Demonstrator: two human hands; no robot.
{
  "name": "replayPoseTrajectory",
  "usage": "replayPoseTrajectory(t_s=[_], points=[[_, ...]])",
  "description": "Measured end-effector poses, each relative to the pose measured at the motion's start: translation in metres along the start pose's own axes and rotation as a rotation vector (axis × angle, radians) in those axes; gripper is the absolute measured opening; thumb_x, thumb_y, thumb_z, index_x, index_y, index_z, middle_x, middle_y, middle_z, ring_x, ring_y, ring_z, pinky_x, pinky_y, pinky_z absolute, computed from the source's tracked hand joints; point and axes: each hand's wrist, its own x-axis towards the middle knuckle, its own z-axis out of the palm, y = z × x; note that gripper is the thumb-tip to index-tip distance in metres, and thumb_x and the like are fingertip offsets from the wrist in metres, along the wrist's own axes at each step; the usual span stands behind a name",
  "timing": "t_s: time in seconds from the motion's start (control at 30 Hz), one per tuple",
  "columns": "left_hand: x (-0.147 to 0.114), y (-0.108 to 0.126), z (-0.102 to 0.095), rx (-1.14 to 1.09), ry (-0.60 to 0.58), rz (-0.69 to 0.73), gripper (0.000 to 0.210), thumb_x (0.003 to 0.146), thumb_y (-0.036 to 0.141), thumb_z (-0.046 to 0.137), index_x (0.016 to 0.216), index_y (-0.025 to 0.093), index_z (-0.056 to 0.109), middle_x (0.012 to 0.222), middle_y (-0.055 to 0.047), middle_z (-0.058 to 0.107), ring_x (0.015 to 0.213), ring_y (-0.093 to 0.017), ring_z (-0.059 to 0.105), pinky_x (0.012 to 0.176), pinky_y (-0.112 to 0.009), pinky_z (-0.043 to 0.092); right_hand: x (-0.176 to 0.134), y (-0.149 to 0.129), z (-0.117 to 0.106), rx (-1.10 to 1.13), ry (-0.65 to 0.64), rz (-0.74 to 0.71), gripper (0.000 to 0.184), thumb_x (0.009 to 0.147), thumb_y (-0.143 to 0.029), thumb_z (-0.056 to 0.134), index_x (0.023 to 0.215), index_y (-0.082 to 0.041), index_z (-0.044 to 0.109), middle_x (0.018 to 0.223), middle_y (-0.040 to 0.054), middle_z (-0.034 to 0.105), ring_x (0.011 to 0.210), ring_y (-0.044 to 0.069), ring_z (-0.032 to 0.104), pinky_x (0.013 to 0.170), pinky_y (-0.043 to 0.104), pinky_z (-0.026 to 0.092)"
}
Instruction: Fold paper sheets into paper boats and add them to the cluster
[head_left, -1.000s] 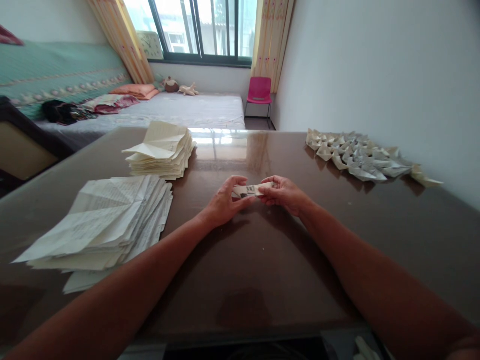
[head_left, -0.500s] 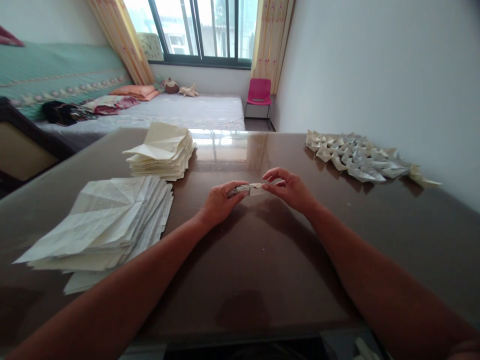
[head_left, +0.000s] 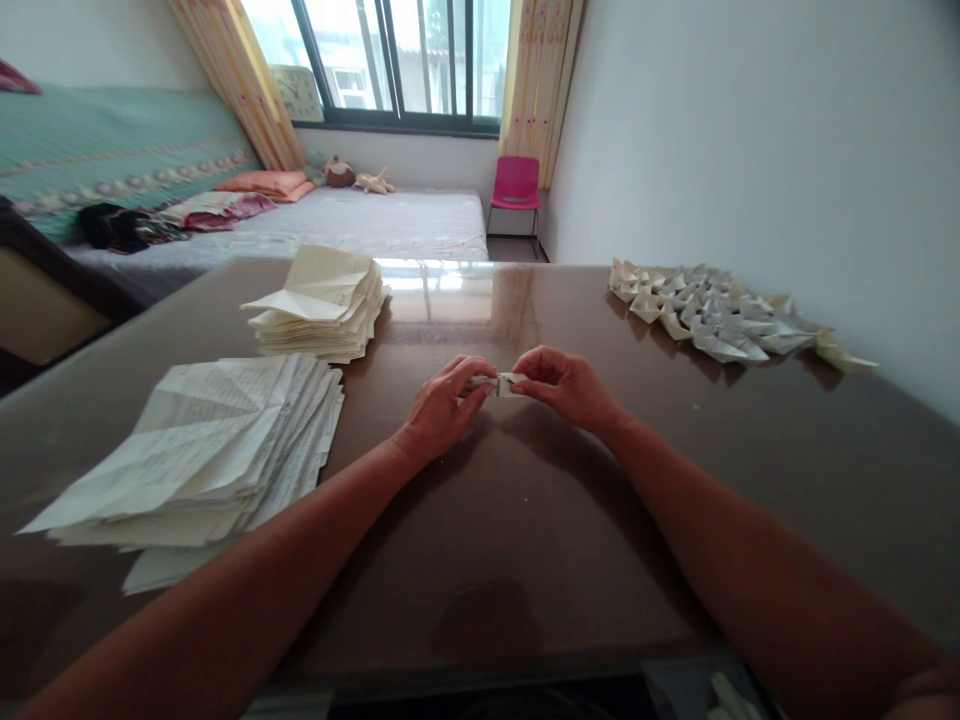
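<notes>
A small piece of folded paper is held between my two hands above the middle of the table. My left hand pinches its left end, thumb in front and fingers behind. On the other side, my right hand grips the right end between thumb and curled fingers. The paper is pale with dark print on part of it, and much of it is hidden by the fingers. To the left lie a stack of creased printed sheets and, behind it, a stack of yellowish sheets.
Many folded paper boats sit grouped at the table's right rear, by the white wall. The brown table has a glossy top. Beyond it are a bed and a pink chair.
My right hand has moved slightly left and closed on the right end of the folded paper. Its fingers were more apart before. My left hand keeps its hold.
</notes>
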Motion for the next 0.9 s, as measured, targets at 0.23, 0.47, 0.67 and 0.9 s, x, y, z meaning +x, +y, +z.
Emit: replayPoseTrajectory(t_s=[0.23,0.47,0.67,0.9], points=[[0.004,-0.007,-0.001,-0.090,-0.038,-0.160,0.023,0.077,0.036,0.066,0.091,0.017,0.064,0.078,0.000,0.066,0.070,-0.013,0.059,0.066,-0.023,0.047,0.000,-0.002,0.002,0.019,-0.036,0.009,0.028,0.069,-0.040,0.074,0.084,-0.019,0.065,0.079,0.0006,0.066,0.072,0.014,0.060,0.070,0.027,0.050],[0.002,-0.002,-0.002,-0.017,-0.037,-0.054,0.014,0.081,0.033,0.062,0.084,0.020,0.068,0.091,-0.003,0.068,0.085,-0.016,0.062,0.077,-0.025,0.048,-0.003,-0.003,-0.001,-0.420,-0.145,-0.259,0.017,0.082,-0.032,0.064,0.096,-0.023,0.070,0.103,0.0036,0.064,0.083,0.014,0.060,0.078,0.028,0.049],[-0.001,-0.002,0.000,0.077,-0.063,-0.039,0.013,0.084,0.032,0.058,0.083,0.022,0.066,0.092,-0.001,0.066,0.085,-0.015,0.061,0.081,-0.026,0.047,-0.005,-0.011,-0.004,-0.803,-0.176,-0.316,0.013,0.085,-0.033,0.062,0.091,-0.024,0.069,0.112,0.0041,0.066,0.102,0.020,0.059,0.088,0.034,0.045],[-0.001,-0.001,0.003,0.184,-0.087,-0.070,0.015,0.086,0.034,0.056,0.082,0.022,0.065,0.088,0.000,0.065,0.080,-0.014,0.060,0.077,-0.026,0.046,-0.004,-0.008,-0.004,-0.651,-0.140,-0.152,0.006,0.081,-0.026,0.065,0.083,-0.024,0.070,0.103,0.0005,0.072,0.095,0.019,0.066,0.084,0.031,0.048]])
